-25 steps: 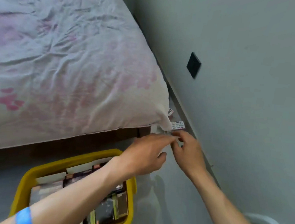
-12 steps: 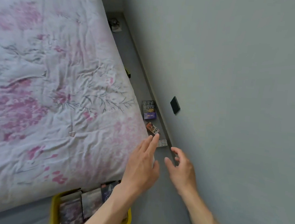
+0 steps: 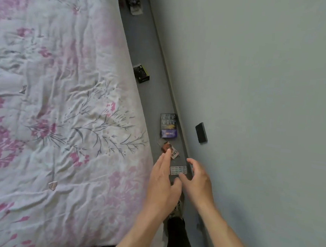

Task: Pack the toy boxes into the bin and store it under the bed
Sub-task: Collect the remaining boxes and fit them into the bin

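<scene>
Several toy boxes lie on the grey floor strip between bed and wall. A small white box (image 3: 178, 169) lies between my fingertips. An orange box (image 3: 172, 151) lies just beyond it, a dark purple box (image 3: 168, 125) farther on, a black box (image 3: 141, 73) and another box (image 3: 134, 5) far along. My left hand (image 3: 164, 184) hovers open, fingers stretched over the orange box. My right hand (image 3: 197, 181) is open beside the wall, fingers curled near the white box. The yellow bin is out of view.
The bed with a white and pink flowered cover (image 3: 58, 105) fills the left side. A grey wall (image 3: 268, 92) with a black socket (image 3: 201, 133) closes the right. The floor gap between them is narrow. My dark trouser leg (image 3: 178, 239) shows below.
The view rose and tilted forward along the gap; the yellow bin dropped out of sight. Both hands left the white box at the bed corner and now hover open above the floor boxes.
</scene>
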Motion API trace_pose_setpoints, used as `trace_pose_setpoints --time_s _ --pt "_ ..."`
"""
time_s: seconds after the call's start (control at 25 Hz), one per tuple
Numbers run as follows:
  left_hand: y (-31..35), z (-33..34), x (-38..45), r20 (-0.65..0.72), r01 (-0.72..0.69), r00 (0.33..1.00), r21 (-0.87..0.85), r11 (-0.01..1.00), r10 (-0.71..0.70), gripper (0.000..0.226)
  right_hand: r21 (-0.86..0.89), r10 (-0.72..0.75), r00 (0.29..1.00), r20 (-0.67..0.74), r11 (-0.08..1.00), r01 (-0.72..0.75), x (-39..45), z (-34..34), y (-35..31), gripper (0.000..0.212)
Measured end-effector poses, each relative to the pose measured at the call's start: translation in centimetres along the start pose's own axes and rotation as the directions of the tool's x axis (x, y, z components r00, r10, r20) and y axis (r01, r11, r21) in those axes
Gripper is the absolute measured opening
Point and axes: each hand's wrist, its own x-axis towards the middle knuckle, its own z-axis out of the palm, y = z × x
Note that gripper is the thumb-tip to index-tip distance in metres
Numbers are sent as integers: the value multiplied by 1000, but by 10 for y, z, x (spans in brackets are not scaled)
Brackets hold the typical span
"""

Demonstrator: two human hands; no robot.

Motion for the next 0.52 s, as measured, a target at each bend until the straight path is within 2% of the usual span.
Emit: trace_pose_setpoints --time_s 0.12,0.2,0.24,0.32,0.4,0.44,0.48,0.52 --pt "-40 68 77 -20 163 986 -128 978 -167 78 -53 -1 987 160 999 9 72 50 59 38" --pt "-68 119 123 21 289 956 -258 922 -293 75 -90 44 974 221 996 -24 106 81 105 21" --pt "-85 139 143 13 361 927 -294 885 -374 75 -171 61 964 260 985 -16 122 95 125 18" --pt "-122 176 180 -24 526 826 -324 786 -563 77 -259 99 931 352 966 -4 160 125 168 32" --pt "-155 200 203 -67 661 685 -360 658 -725 78 -306 127 879 459 952 22 189 154 201 57" --pt "-163 208 209 -83 680 658 -363 637 -749 77 -357 153 846 511 933 47 200 162 210 64" --pt "-171 217 215 -101 675 662 -352 649 -743 75 -423 117 834 539 894 148 210 171 221 62" --pt "-180 228 221 -112 661 673 -351 663 -731 72 -461 69 843 534 859 222 217 182 232 50"
